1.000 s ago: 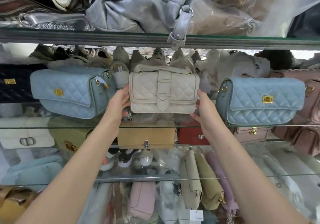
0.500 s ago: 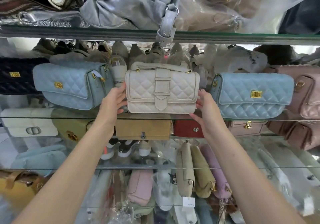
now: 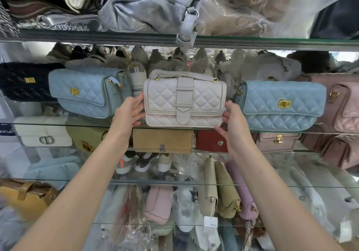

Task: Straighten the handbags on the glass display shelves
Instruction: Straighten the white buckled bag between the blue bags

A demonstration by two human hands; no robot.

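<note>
Currently squaring up white bag, centre of row on glass shelf just under the heaped top one. Upright, flap and buckle tab facing out, bottom edge along shelf front, looks level.

Left hand flat against bag's left end: fingers near straight, thumb low by bottom corner, pressing rather than wrapped round. Right hand mirrors it on right end, fingers extended along the side, thumb near bottom corner. Nothing else held in either.

Progress, judged from layout only:
- Right blue bag front-facing, roughly square, just beside white bag. Looks done.
- Left blue bag turned at an angle, end panel showing. Probably needs straightening.
- Black bag far left, pink bag far right: partly cut off, cannot tell.
- Next shelf down: tan bag and red bag face front, tidy enough; green bag tilted.
- Lower shelves jumbled, bags on edge, some in plastic. Plenty left.
- Grey strap hangs over top shelf edge just above white bag.

Estimate: early to middle of job.
</note>
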